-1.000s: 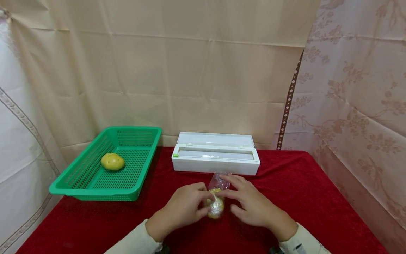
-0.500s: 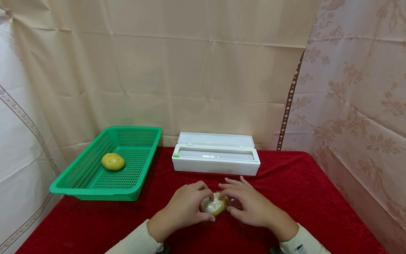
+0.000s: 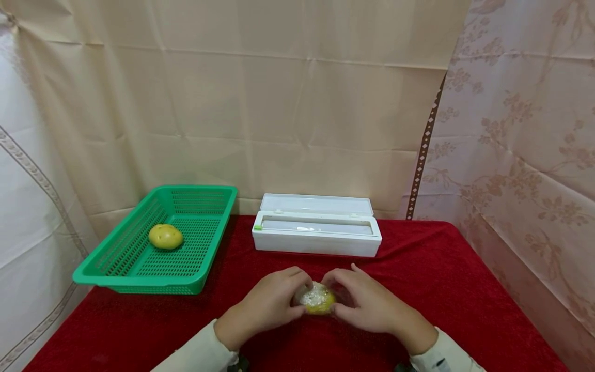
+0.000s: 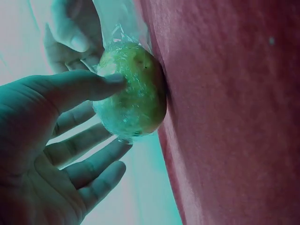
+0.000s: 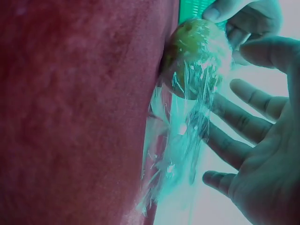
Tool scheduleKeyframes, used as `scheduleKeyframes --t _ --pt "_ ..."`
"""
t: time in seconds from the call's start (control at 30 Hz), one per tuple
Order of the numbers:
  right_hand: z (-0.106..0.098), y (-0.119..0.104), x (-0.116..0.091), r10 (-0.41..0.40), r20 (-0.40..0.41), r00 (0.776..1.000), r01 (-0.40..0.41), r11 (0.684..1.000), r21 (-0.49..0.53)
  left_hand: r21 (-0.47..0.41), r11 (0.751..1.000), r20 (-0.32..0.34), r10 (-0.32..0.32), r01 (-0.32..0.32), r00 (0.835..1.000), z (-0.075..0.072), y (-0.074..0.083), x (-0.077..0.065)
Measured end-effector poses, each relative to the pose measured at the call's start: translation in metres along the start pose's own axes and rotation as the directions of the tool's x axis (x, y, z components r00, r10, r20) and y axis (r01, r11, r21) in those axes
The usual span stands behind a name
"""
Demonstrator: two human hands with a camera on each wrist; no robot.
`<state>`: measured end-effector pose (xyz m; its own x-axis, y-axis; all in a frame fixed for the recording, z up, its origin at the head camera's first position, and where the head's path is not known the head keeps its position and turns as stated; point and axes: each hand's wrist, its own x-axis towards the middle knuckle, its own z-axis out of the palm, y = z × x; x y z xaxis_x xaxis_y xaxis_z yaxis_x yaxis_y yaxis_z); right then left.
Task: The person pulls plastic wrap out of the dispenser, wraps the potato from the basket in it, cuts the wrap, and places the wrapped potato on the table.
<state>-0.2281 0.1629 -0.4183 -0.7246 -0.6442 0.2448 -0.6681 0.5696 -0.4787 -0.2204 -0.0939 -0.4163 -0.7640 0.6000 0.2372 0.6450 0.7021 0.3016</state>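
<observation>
A potato [image 3: 319,306] in clear plastic wrap rests on the red cloth between both hands in the head view. My left hand [image 3: 271,299] holds its left side; in the left wrist view the thumb lies on the wrapped potato [image 4: 136,93], with the other fingers behind it. My right hand [image 3: 372,302] is at the right side. The right wrist view shows its fingers [image 5: 241,122] loosely spread beside a loose tail of plastic wrap [image 5: 176,140] that trails from the potato, the thumb a little apart from it.
Behind the hands stands a white cling film dispenser [image 3: 316,243] with its lid raised. To the left, a green basket [image 3: 139,281] holds one unwrapped potato [image 3: 166,236]. Red cloth [image 3: 465,289] covers the table, and beige curtains [image 3: 288,103] hang behind.
The wrapped potato has turned between the hands, and the film tail that pointed toward the dispenser now lies by the right hand. Right fingers have drawn back from the far side.
</observation>
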Motion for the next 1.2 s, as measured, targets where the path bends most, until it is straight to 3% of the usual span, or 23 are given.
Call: scheduleKeyframes --t 0.23,0.37,0.5,0.77,1.03,1.2 --pt "-0.003 0.003 -0.002 -0.04 -0.002 0.999 0.04 0.999 0.013 0.066 0.998 -0.106 0.002 0.005 0.994 0.004 -0.006 0.0" --pt "-0.005 0.004 -0.001 -0.05 0.021 0.999 0.048 0.997 0.052 0.056 0.998 -0.147 0.004 0.005 0.989 0.006 -0.007 0.0" --pt "-0.005 0.004 -0.001 -0.062 0.041 0.997 0.06 0.997 0.048 0.029 1.0 -0.094 0.0 0.002 0.996 0.006 -0.008 0.001" --pt "0.003 0.003 -0.001 -0.058 0.017 0.998 0.059 0.993 -0.105 0.061 0.998 0.078 -0.021 0.017 0.997 0.005 -0.008 0.002" --pt "0.012 -0.01 -0.001 -0.021 0.057 0.998 0.037 0.949 -0.312 0.162 0.987 0.078 -0.001 -0.011 0.997 0.009 -0.01 0.002" --pt "0.013 -0.012 -0.001 -0.021 0.022 1.0 0.027 0.944 -0.329 0.169 0.985 0.061 0.025 -0.035 0.998 0.008 -0.01 0.0"
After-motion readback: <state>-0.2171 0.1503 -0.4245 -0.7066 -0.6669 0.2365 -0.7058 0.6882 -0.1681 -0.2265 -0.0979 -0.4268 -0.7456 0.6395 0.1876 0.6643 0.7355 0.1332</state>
